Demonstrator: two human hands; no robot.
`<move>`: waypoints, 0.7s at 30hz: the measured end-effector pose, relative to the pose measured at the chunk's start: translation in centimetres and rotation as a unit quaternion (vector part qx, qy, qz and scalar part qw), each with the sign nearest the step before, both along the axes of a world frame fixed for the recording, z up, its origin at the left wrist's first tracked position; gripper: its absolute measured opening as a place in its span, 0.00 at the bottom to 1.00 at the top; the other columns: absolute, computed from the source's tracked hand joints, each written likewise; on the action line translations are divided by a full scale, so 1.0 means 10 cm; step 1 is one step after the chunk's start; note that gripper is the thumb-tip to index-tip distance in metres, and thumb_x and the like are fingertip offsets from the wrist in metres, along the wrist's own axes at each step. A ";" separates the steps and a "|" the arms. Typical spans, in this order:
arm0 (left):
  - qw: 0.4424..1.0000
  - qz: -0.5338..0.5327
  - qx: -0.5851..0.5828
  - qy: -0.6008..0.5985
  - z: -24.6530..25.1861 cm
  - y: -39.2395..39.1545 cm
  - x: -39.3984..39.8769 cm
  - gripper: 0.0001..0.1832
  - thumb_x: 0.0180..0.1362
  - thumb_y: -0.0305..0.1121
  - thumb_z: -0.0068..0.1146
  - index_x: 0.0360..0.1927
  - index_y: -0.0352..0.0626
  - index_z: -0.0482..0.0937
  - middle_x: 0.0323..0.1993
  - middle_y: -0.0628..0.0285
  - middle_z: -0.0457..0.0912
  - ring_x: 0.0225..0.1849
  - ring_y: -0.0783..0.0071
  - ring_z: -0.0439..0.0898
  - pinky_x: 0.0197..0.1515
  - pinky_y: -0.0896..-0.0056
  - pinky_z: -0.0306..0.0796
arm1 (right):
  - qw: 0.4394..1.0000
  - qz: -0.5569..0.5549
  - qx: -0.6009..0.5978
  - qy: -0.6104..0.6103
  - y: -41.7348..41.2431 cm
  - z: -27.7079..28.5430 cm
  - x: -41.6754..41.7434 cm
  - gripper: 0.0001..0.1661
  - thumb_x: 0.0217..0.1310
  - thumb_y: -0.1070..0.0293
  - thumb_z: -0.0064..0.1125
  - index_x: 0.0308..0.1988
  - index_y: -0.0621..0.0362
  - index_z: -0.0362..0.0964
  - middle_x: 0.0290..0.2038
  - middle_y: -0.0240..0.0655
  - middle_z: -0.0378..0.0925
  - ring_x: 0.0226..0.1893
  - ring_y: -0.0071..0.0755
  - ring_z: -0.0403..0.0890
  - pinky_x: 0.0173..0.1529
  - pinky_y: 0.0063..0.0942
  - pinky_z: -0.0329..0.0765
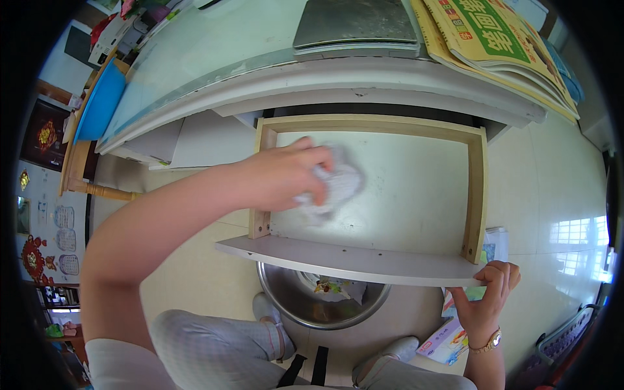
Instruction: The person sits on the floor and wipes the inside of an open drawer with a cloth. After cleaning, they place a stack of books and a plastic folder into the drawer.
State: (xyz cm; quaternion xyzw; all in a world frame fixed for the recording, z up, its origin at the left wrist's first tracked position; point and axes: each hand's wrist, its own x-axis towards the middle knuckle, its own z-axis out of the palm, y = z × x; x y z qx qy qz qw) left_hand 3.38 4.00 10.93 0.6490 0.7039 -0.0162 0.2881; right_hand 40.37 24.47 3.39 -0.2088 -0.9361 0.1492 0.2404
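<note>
A white cloth (pixel 343 183), blurred by motion, is bunched under the fingers of my left hand (pixel 287 175). It lies over the left part of the pale bottom of a pulled-out wooden drawer (pixel 414 190). Small dark specks show on that bottom to the right of the cloth. At the drawer's right front corner, my right hand (pixel 487 297) grips the end of the white front panel (pixel 360 258), fingers over the top edge and thumb below. A gold-coloured watch is on the right wrist.
Below the drawer front, a steel basin (pixel 321 317) on the tiled floor holds scraps. Books (pixel 443 341) lie on the floor near my right foot. The white desk (pixel 219 73) above carries a dark flat laptop-like object (pixel 356 24) and yellow books (pixel 507 44). A blue basin (pixel 102 102) is at the left.
</note>
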 end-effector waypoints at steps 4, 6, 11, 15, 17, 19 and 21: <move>0.995 -0.004 0.089 -0.032 -0.38 0.57 0.24 0.25 0.51 0.20 0.66 0.51 0.59 0.86 0.67 0.62 0.69 0.70 0.56 0.65 0.64 0.60 0.73 | 1.000 -0.011 -0.014 0.002 -0.01 -0.08 0.05 0.33 0.32 0.62 0.84 0.36 0.50 0.66 0.38 0.35 0.71 0.41 0.44 0.67 0.50 0.41 0.62; 0.990 0.006 0.132 -0.057 -0.47 0.58 0.21 0.25 0.57 0.22 0.63 0.56 0.60 0.85 0.71 0.61 0.67 0.72 0.56 0.65 0.66 0.60 0.72 | 1.000 0.001 -0.017 -0.015 -0.01 0.02 0.05 0.32 0.33 0.64 0.82 0.37 0.51 0.67 0.38 0.36 0.71 0.43 0.45 0.68 0.52 0.42 0.62; 0.957 0.140 0.237 -0.097 -0.18 -0.57 -0.07 0.23 0.64 0.28 0.59 0.64 0.56 0.80 0.68 0.55 0.71 0.68 0.52 0.70 0.68 0.57 0.69 | 0.984 0.116 -0.041 -0.131 -0.01 0.74 -0.20 0.28 0.36 0.69 0.75 0.43 0.54 0.73 0.41 0.38 0.73 0.46 0.49 0.71 0.55 0.44 0.63; 0.909 0.243 0.322 -0.106 -0.24 -1.74 0.07 0.29 0.61 0.35 0.63 0.66 0.39 0.74 0.66 0.48 0.72 0.66 0.50 0.72 0.67 0.55 0.67 | 0.924 0.329 -0.049 -0.188 -0.11 1.06 -0.88 0.30 0.46 0.73 0.67 0.53 0.58 0.77 0.46 0.40 0.76 0.49 0.49 0.77 0.57 0.46 0.69; 0.870 0.297 0.365 -0.150 -0.54 -2.06 0.25 0.35 0.59 0.40 0.65 0.68 0.37 0.70 0.65 0.46 0.72 0.66 0.49 0.71 0.67 0.53 0.66 | 0.885 0.422 -0.075 -0.184 -0.25 0.82 -1.38 0.30 0.51 0.77 0.63 0.58 0.59 0.75 0.48 0.40 0.77 0.50 0.47 0.78 0.59 0.43 0.70; 0.816 0.349 0.415 -0.200 -0.89 -2.20 0.43 0.38 0.59 0.45 0.66 0.69 0.37 0.67 0.62 0.45 0.71 0.66 0.48 0.70 0.68 0.51 0.65 | 0.852 0.484 -0.043 -0.195 -0.44 0.42 -1.91 0.34 0.53 0.81 0.59 0.63 0.60 0.71 0.49 0.40 0.77 0.51 0.46 0.77 0.62 0.41 0.69; 0.801 0.329 0.440 -0.237 -1.17 -2.25 0.58 0.33 0.61 0.42 0.66 0.65 0.39 0.66 0.59 0.46 0.71 0.63 0.48 0.71 0.67 0.49 0.66 | 0.821 0.521 0.021 -0.232 -0.66 0.04 -2.33 0.38 0.55 0.81 0.56 0.68 0.60 0.66 0.49 0.38 0.76 0.53 0.44 0.76 0.63 0.40 0.69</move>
